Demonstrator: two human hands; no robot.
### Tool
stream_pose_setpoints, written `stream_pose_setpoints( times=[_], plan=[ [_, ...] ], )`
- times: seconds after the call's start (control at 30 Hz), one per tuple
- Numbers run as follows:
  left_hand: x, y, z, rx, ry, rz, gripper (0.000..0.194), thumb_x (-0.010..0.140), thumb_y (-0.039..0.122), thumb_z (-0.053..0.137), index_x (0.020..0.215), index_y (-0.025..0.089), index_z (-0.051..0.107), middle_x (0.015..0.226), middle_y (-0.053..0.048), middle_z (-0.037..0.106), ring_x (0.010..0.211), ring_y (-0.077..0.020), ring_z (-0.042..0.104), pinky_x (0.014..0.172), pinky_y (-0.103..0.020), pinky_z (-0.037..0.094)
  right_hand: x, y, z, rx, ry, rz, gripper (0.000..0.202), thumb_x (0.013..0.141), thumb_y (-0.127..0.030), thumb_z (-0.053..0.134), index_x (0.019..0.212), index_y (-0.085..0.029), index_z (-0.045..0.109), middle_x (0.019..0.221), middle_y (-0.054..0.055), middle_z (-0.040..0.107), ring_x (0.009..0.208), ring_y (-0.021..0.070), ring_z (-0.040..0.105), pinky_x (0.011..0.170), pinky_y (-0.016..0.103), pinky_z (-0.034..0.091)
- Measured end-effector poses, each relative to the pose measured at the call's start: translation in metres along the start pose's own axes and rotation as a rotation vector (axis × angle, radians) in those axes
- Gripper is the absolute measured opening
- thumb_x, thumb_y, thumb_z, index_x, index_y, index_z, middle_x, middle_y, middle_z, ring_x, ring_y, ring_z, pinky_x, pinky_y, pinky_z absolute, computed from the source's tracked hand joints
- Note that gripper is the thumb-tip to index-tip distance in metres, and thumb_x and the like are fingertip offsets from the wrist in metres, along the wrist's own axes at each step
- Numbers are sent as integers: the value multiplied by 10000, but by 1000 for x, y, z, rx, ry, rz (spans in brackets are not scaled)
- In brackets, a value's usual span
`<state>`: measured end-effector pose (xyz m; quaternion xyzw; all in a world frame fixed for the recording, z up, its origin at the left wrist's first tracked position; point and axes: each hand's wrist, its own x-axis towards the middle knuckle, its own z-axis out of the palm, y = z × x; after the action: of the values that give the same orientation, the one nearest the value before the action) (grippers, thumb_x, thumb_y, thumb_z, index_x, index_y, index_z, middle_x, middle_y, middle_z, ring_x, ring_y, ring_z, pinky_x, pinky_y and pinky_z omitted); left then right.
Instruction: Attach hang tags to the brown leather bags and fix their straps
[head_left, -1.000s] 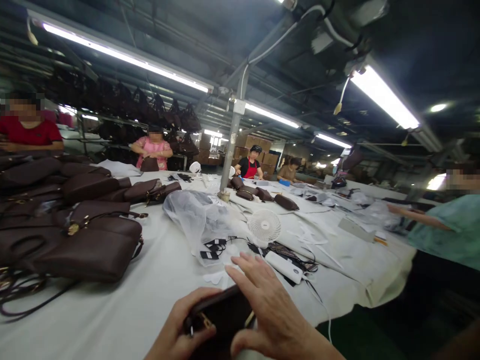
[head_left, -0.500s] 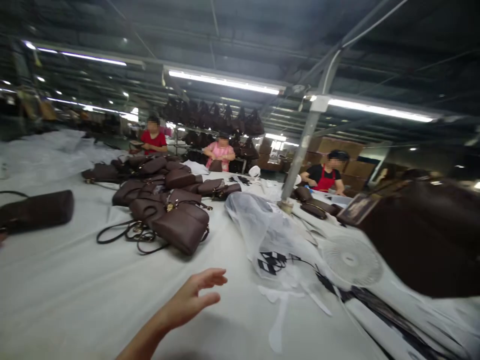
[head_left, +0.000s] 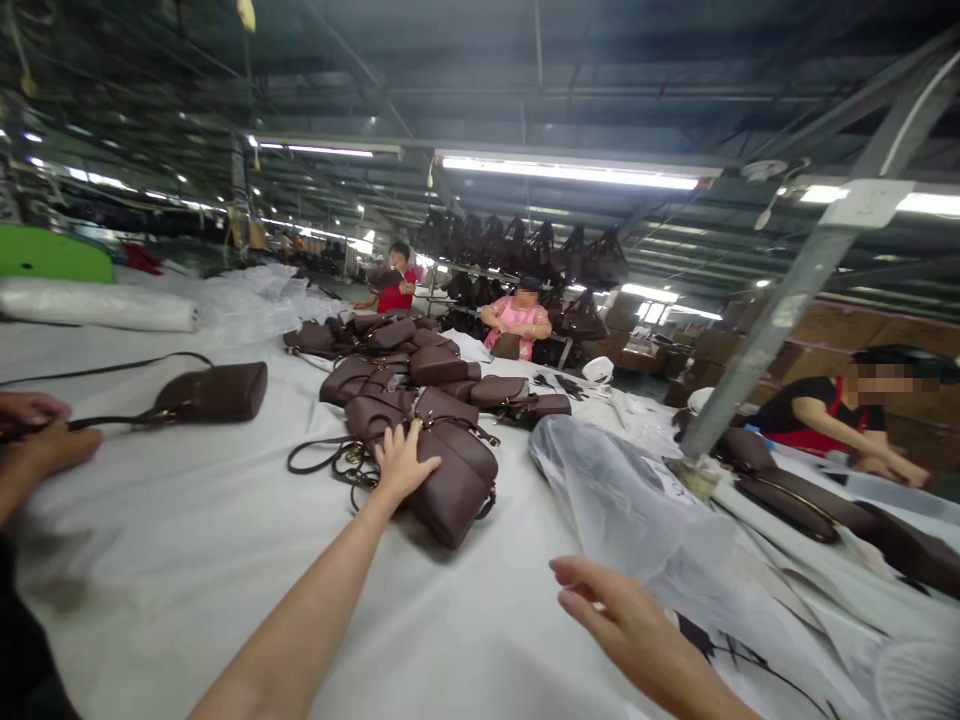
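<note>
From where I stand, going by the head view, the trouble I'd watch for is in the straps: the dark brown flap handbag [head_left: 459,478] under the wearer's left hand [head_left: 405,465] lies against others in the handbag pile [head_left: 439,365], and its thin strap [head_left: 315,458] loops out left of that hand among gold-coloured fittings, so a careless tug might snag a neighbour or drag it along. Metal rubbing on the smooth brown panels could mark them too, I'd judge. That left hand has its fingers spread apart, laid on the bag's upper left part, the thumb reaching right across the panel; whether the fingertips press into it I can't tell. Most of the bag's body sits to the right of the hand and nearer the wearer, tilted on the white table cover [head_left: 262,570]; the pile stretches away beyond the fingers. The right hand [head_left: 622,610] hangs empty, lower and well to the right of that hold, fingers loosely bent, with a translucent plastic bag [head_left: 622,490] just beyond it. Well to the left of the hold, a co-worker's hands [head_left: 49,430] are at the strap of another brown handbag [head_left: 217,392].
</note>
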<state>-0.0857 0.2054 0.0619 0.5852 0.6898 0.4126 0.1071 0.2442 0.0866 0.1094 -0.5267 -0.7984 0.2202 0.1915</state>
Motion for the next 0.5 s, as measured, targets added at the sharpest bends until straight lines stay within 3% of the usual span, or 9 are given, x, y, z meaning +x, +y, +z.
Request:
stream_pose_setpoints(
  times=[0.07,0.2,0.3,0.4,0.5],
  plan=[
    [1,-18,2,50,-113,23,641,778,417,646,1336,138,501,1465,-204,408,1392,-419,264,1109,-625,152,45,-4,28,103,14,35,499,823,-464,493,1208,-170,611,1254,132,642,1043,265,651,944,420,480],
    [-17,-58,1,-4,-138,149,629,852,441,550,1401,153,440,1501,-134,381,1405,-304,288,1159,-467,214,128,-12,54,284,81,133,728,785,-534,522,1378,-119,435,1458,189,440,1230,307,532,1002,449,430],
    [-29,-78,-2,-86,-139,192,623,863,431,538,1419,179,415,1518,-119,354,1417,-293,264,1169,-485,196,168,-30,69,443,95,-41,683,760,-537,589,1315,-154,475,1318,137,581,1183,287,557,980,430,445],
    [-42,-87,-4,-181,-97,193,646,845,421,564,1427,200,394,1519,-125,345,1409,-299,280,1167,-505,204,175,-55,85,502,167,-134,549,735,-421,640,1204,-161,524,1133,94,668,1056,267,609,944,411,457],
    [-64,-84,-3,-277,-74,162,799,749,409,664,1439,153,353,1489,-179,360,1379,-341,319,1142,-528,254,148,-70,84,426,201,-152,393,724,-274,618,1102,-182,564,1035,57,684,989,250,607,897,381,454]
  ],
)
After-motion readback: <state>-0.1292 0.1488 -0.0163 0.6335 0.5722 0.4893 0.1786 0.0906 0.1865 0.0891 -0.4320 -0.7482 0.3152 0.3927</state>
